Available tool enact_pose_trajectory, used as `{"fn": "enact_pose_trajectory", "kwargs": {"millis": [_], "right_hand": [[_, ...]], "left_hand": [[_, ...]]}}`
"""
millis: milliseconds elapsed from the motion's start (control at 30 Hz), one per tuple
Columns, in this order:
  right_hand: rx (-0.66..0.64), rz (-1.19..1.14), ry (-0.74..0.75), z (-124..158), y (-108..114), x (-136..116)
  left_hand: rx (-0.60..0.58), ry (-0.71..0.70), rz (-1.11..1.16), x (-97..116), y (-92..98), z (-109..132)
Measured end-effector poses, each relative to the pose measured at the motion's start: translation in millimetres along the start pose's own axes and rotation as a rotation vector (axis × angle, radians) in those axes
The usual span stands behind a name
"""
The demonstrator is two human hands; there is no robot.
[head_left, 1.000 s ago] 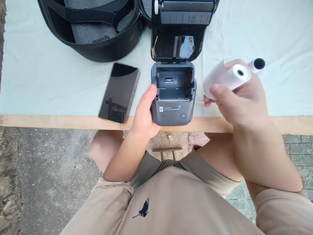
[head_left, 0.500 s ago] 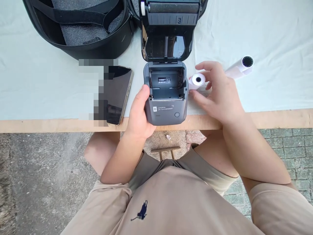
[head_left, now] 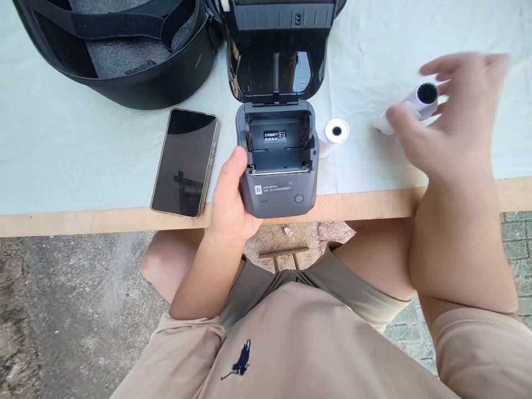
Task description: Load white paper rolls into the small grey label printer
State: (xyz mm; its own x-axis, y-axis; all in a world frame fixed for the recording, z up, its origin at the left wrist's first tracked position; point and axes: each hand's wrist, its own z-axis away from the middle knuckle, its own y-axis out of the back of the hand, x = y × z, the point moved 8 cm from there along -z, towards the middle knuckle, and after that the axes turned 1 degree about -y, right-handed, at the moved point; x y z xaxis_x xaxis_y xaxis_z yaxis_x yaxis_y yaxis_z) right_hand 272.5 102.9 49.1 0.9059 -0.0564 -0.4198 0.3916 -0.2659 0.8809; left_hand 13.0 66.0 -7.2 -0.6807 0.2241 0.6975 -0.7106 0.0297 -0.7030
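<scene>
A small grey printer point(head_left: 277, 166) sits at the table's front edge with its black lid point(head_left: 276, 61) swung up and its paper bay bare. My left hand point(head_left: 230, 197) grips the printer's left side. A white paper roll point(head_left: 333, 134) lies on the cloth just right of the printer, touching nothing. My right hand point(head_left: 451, 119), blurred by motion, hovers with fingers spread around a second, thinner white roll with a black core point(head_left: 420, 100), thumb near its left end. Whether the fingers touch it I cannot tell.
A dark smartphone point(head_left: 185, 162) lies face up left of the printer. An open black carrying case point(head_left: 112, 50) with grey foam stands at the back left. The pale cloth point(head_left: 62, 144) covers a wooden table whose front edge point(head_left: 103, 221) runs across; my knees are below.
My right hand set the white paper roll down beside the printer, let go, and moved right to the thinner roll. My left hand stayed on the printer.
</scene>
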Motion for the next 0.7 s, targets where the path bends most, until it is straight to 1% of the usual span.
{"fn": "enact_pose_trajectory", "kwargs": {"millis": [67, 133, 233, 267, 300, 367, 433, 467, 500, 533, 567, 600, 633, 667, 700], "right_hand": [[-0.048, 0.0, -0.065, -4, -12, 7], [-0.044, -0.014, -0.084, -4, -17, 7], [-0.007, -0.06, -0.05, -3, -16, 4], [0.003, -0.123, -0.028, -3, -15, 3], [0.011, -0.233, -0.019, -5, -13, 4], [-0.015, -0.58, -0.09, -9, -13, 15], [-0.144, -0.923, -0.235, -12, -22, 24], [-0.235, -1.03, -0.291, -12, -27, 24], [-0.325, -1.088, -0.313, -10, -29, 19], [-0.396, -1.115, -0.3, -7, -28, 12], [-0.423, -1.122, -0.254, -4, -24, 2], [-0.405, -1.119, -0.193, 0, -17, -9], [-0.344, -1.107, -0.108, 4, -8, -22], [-0.202, -1.079, 0.023, 8, 8, -37], [-0.098, -1.0, 0.197, 16, 22, -58]], "left_hand": [[-0.002, -0.013, -0.004, 1, -0.2, -1], [-0.001, -0.011, -0.014, 1, -0.7, -2], [-0.017, -0.004, -0.031, 1, -3.1, -3], [-0.025, -0.007, -0.038, 1, -3.8, -4], [-0.036, -0.012, -0.041, 2, -4.5, -4], [-0.049, -0.016, -0.031, 2, -4.5, -4], [-0.051, -0.014, -0.003, 1, -3.1, -3], [-0.049, -0.014, 0.01, 1, -2.2, -3], [-0.046, -0.014, 0.019, 1, -1.4, -2], [-0.042, -0.015, 0.024, 1, -0.7, -2], [-0.041, -0.015, 0.027, 0, -0.5, -1], [-0.04, -0.013, 0.03, 0, -0.5, -1], [-0.04, -0.009, 0.03, 0, -0.5, -1], [-0.039, -0.01, 0.029, 0, -0.5, -1], [-0.04, -0.014, 0.026, 0, -0.6, -1]]}}
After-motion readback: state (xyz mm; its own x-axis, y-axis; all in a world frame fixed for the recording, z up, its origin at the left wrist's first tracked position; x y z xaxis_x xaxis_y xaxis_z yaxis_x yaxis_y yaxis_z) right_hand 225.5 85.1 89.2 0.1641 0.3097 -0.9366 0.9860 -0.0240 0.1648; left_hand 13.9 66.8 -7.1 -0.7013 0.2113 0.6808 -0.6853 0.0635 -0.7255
